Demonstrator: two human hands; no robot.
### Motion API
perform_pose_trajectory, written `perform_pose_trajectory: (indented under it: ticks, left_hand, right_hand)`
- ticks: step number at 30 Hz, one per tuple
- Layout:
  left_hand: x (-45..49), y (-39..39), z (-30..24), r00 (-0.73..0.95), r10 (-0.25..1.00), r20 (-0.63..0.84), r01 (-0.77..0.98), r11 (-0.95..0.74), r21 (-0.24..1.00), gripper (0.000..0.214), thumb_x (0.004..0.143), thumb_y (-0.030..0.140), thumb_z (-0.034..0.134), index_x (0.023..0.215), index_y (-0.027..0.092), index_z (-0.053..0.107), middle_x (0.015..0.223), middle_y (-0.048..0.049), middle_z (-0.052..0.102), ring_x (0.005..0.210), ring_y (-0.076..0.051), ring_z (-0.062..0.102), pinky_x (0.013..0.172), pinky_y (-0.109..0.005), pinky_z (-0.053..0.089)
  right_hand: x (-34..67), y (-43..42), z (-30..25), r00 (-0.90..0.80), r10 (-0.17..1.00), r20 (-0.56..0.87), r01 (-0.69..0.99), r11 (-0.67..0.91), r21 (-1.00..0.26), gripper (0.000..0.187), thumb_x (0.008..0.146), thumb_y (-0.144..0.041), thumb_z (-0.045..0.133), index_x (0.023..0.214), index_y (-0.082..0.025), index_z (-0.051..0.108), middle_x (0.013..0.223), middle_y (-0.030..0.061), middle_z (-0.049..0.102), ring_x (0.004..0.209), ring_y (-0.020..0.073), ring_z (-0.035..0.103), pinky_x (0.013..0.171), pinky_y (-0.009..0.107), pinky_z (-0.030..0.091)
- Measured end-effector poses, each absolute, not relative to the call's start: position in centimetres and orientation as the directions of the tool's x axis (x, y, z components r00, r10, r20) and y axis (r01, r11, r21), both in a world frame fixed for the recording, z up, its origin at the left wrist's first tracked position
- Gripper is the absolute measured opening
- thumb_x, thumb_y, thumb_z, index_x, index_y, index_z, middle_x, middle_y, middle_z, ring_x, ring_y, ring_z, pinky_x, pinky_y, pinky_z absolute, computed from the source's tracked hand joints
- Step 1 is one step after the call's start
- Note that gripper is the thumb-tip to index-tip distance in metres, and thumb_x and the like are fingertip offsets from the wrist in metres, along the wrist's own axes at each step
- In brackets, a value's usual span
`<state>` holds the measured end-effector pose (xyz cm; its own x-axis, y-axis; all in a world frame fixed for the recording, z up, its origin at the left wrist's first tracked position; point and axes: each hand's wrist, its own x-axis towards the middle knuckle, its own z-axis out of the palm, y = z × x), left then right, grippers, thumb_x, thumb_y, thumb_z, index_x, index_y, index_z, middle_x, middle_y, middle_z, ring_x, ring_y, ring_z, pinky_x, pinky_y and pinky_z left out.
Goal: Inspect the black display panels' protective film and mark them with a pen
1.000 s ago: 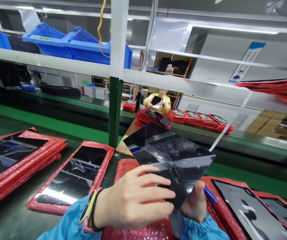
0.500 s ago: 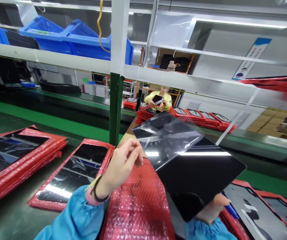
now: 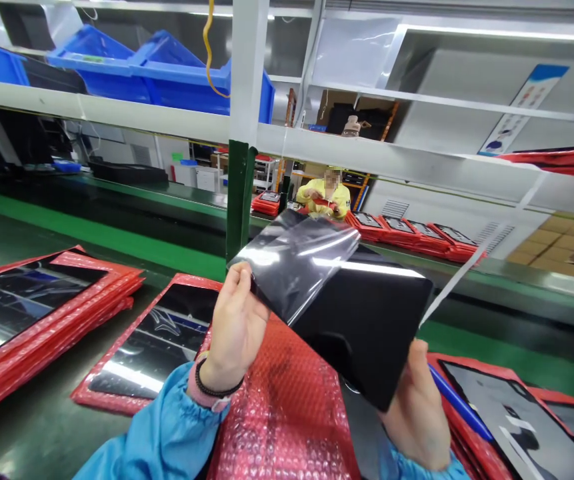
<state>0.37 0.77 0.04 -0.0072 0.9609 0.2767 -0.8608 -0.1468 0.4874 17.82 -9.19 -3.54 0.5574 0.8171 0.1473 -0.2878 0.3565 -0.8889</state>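
left hand (image 3: 241, 327) raised, pinching, right hand (image 3: 421, 413) lower

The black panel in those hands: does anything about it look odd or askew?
Yes: clear film covers only the part of the black panel nearer the left hand, its edge running across the face, so one part looks streaky, the other smooth. No crack shows.

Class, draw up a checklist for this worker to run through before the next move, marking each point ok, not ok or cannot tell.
1. Right hand holding the black panel near its right edge: ok.
2. Left hand at the left corner of the clear film: ok.
3. Clear film off the panel: not ok, it overlaps the panel's left part.
4. Red bubble wrap lying below the panel: ok.
5. Panel's underside unmarked: cannot tell, it faces away.
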Motion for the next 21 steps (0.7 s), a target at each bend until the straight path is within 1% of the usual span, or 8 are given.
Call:
perform_pose_trajectory:
  ticks: [2, 4, 6, 9, 12, 14, 18, 21]
  left_hand:
    - [0.3, 0.4, 0.0, -0.108, 0.938, 0.331, -0.857, -0.256, 0.447, 0.009, 0.093, 0.021, 0.052, 0.091, 0.022, 0.061, 0.095, -0.0005, 0.062, 0.088, -0.011, 0.061, 0.078, -0.021, 0.053]
    - [0.3, -0.1, -0.1, -0.179, 0.908, 0.379, -0.845, -0.339, 0.414, 0.008, 0.094, 0.023, 0.053, 0.091, 0.024, 0.060, 0.093, -0.0002, 0.061, 0.089, -0.012, 0.061, 0.080, -0.023, 0.053]
    - [0.4, -0.7, -0.2, -0.221, 0.883, 0.413, -0.831, -0.392, 0.394, 0.008, 0.094, 0.024, 0.052, 0.090, 0.025, 0.059, 0.091, 0.0001, 0.060, 0.088, -0.012, 0.060, 0.082, -0.024, 0.053]
    - [0.5, -1.4, -0.3, -0.270, 0.861, 0.431, -0.809, -0.445, 0.383, 0.009, 0.094, 0.023, 0.052, 0.090, 0.025, 0.060, 0.087, 0.0009, 0.058, 0.084, -0.011, 0.059, 0.080, -0.023, 0.053]
    - [0.3, -1.3, -0.1, -0.284, 0.865, 0.414, -0.804, -0.450, 0.388, 0.007, 0.093, 0.024, 0.054, 0.090, 0.024, 0.061, 0.087, 0.0007, 0.059, 0.084, -0.011, 0.060, 0.080, -0.024, 0.054]
    - [-0.1, -0.8, 0.2, -0.282, 0.879, 0.384, -0.812, -0.432, 0.393, 0.006, 0.091, 0.025, 0.056, 0.091, 0.024, 0.061, 0.091, -0.0004, 0.062, 0.088, -0.013, 0.062, 0.082, -0.027, 0.054]
    - [-0.7, 0.2, 0.9, -0.296, 0.895, 0.333, -0.805, -0.422, 0.418, 0.004, 0.089, 0.026, 0.057, 0.090, 0.024, 0.061, 0.098, -0.0023, 0.064, 0.093, -0.017, 0.063, 0.082, -0.031, 0.055]
    - [-0.4, -0.2, 0.8, -0.297, 0.889, 0.350, -0.792, -0.433, 0.430, 0.004, 0.089, 0.027, 0.057, 0.090, 0.024, 0.059, 0.095, -0.0018, 0.063, 0.090, -0.016, 0.062, 0.081, -0.030, 0.054]
  right_hand:
    - [16.5, -9.1, -2.2, 0.511, 0.842, 0.172, -0.321, 0.373, -0.871, 0.054, 0.077, -0.052, 0.070, 0.128, -0.039, 0.058, 0.132, -0.0012, 0.063, 0.133, 0.0290, 0.047, 0.116, 0.051, 0.028]
    - [15.6, -9.2, -1.6, 0.433, 0.864, 0.257, -0.241, 0.386, -0.891, 0.068, 0.079, -0.039, 0.073, 0.140, -0.039, 0.044, 0.149, -0.0023, 0.045, 0.140, 0.0269, 0.036, 0.118, 0.050, 0.023]
    - [15.1, -9.5, -1.7, 0.377, 0.872, 0.313, -0.132, 0.385, -0.913, 0.079, 0.079, -0.030, 0.074, 0.146, -0.040, 0.034, 0.156, -0.0037, 0.032, 0.143, 0.0255, 0.029, 0.118, 0.047, 0.024]
    - [15.2, -9.8, -2.5, 0.369, 0.868, 0.332, -0.043, 0.372, -0.927, 0.086, 0.081, -0.026, 0.073, 0.149, -0.043, 0.023, 0.159, -0.0061, 0.025, 0.145, 0.0224, 0.023, 0.116, 0.042, 0.031]
    - [15.5, -9.9, -2.9, 0.381, 0.841, 0.383, 0.010, 0.410, -0.912, 0.079, 0.084, -0.024, 0.070, 0.148, -0.041, 0.027, 0.159, -0.0066, 0.025, 0.146, 0.0201, 0.019, 0.118, 0.037, 0.026]
    - [15.6, -10.0, -2.8, 0.371, 0.832, 0.413, 0.009, 0.441, -0.897, 0.072, 0.085, -0.023, 0.069, 0.145, -0.040, 0.034, 0.156, -0.0047, 0.032, 0.145, 0.0197, 0.024, 0.117, 0.035, 0.026]
    - [15.3, -10.3, -2.4, 0.291, 0.873, 0.392, -0.117, 0.439, -0.891, 0.062, 0.089, -0.023, 0.063, 0.142, -0.042, 0.037, 0.143, 0.0013, 0.052, 0.134, 0.0224, 0.045, 0.106, 0.037, 0.045]
    - [15.0, -10.4, -2.2, 0.313, 0.870, 0.381, -0.075, 0.423, -0.903, 0.066, 0.087, -0.028, 0.065, 0.143, -0.041, 0.034, 0.144, 0.0021, 0.051, 0.133, 0.0233, 0.046, 0.107, 0.040, 0.044]
